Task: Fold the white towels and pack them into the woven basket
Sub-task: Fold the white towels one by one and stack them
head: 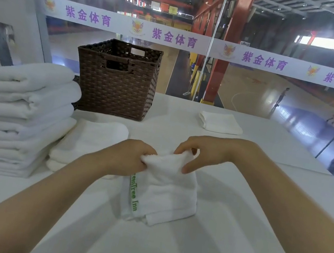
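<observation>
White counter (231, 238) under me: my left hand (131, 156) and right hand (199, 152) pinch the towel's (163, 192) top edge, woven basket (117, 82) beyond, nearer my left.

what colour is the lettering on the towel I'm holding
Green, stitched along the white towel's edge below the left hand; the head view shows it clearly.

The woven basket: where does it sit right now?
In the head view, the woven basket stands at the table's far left-centre, just right of the tall towel stack and beyond both hands.
</observation>
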Motion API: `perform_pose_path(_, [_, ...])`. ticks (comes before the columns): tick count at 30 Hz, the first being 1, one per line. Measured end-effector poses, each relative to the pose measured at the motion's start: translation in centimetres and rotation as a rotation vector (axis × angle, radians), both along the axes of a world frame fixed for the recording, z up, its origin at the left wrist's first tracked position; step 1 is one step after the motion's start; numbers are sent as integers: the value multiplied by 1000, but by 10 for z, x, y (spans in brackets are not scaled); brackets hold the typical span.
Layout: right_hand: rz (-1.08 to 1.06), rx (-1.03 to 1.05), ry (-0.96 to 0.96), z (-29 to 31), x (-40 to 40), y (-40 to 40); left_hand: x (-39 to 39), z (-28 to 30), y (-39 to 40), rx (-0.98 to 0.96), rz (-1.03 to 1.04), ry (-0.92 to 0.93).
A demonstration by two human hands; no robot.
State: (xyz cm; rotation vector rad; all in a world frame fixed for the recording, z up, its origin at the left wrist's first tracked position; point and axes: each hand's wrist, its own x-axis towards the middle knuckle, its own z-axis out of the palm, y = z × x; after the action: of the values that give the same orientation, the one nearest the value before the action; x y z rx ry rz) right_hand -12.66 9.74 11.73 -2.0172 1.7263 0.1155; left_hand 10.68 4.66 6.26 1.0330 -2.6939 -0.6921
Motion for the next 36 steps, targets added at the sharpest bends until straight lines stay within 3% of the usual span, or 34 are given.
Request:
perform_pose_path(9, [13,-252,42,14,10,0,9,29,-26,-99,-25,-164])
perform_pose_path(14, [1,-527,-35,34,16,-5,13,58,-36,-251,18,21])
perform_pose_path(18, [-34,-399,-124,32,17,-10,10,55,-38,-294,-15,-17])
perform_pose_path(20, [-49,-411,-151,32,17,-13,12,54,-40,-307,-1,55])
perform_pose_path(23, [15,-445,-85,31,20,-22,16,54,-47,-291,19,83])
perform_pose_path(27, [70,-440,56,28,35,-43,21,54,-74,-297,68,-42])
perform_pose_path(29, [67,-581,66,35,44,-61,28,57,-90,-496,134,58])
perform_pose_path(31, [61,-866,94,36,56,-83,39,58,-104,-682,248,270])
perform_pose_path(33, [46,-1075,115,24,77,-102,53,50,-111,-756,400,452])
perform_pose_path(36, [42,-1167,11,-22,117,-120,78,14,-117,-756,544,349])
